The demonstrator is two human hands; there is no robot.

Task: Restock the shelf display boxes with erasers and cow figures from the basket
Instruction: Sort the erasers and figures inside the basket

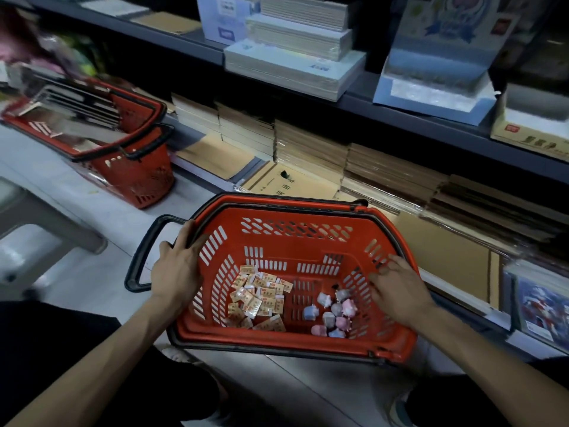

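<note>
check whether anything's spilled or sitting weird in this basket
Nothing spilled: erasers and cow figures lie in two loose heaps inside the red basket. The basket is askew to the shelf, left hand gripping its rim, right hand on its right wall.

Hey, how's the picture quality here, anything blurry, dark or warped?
Head view: dim overall, corners darkened; the second basket at upper left is smeared by motion blur; the right hand is slightly blurred; shelf edges bow from the wide-angle lens; erasers and cow figures in the basket are reasonably sharp.
</note>
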